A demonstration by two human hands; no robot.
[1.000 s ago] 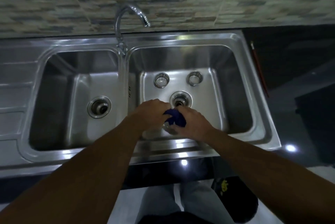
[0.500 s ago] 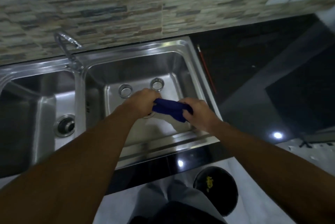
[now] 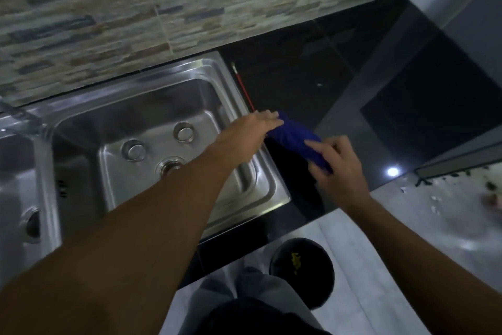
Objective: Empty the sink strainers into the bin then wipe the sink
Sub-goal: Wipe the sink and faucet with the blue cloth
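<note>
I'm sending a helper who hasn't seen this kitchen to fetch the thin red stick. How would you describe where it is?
Start at the steel sink set into the black counter. Just past the sink's right rim, on the counter, lies the thin red stick with a pale tip pointing at the tiled wall. Unlike the bunched blue cloth held in both hands beside it, it is straight, narrow and red.

No legible text, labels, brands or numbers. A yellow mark on the black bin (image 3: 301,269) by the floor is too blurred to read.
</note>
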